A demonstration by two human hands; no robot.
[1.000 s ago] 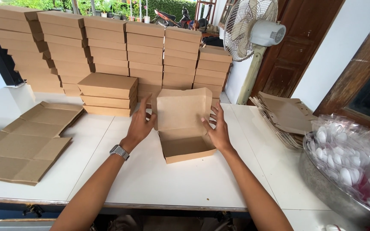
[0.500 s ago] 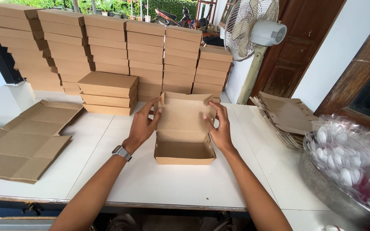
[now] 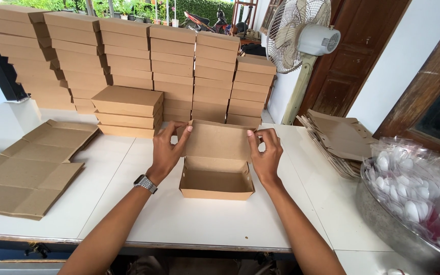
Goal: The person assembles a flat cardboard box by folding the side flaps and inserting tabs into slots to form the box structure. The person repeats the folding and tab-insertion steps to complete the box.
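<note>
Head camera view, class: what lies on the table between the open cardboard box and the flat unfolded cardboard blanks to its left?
Only the left hand and its forearm cross there; otherwise the white table is bare between the open box and the flat blanks.

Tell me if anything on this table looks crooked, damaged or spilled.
Nothing is spilled or visibly damaged. The open box sits square between the left hand and right hand. Only the folded cartons at the right edge lie fanned and uneven.

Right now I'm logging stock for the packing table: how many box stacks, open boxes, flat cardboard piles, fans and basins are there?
Stacks of closed brown boxes: 7
Open brown box, held by left hand and right hand: 1
Flat cardboard piles: 3
Fan: 1
Metal basin: 1
Total: 13
</note>
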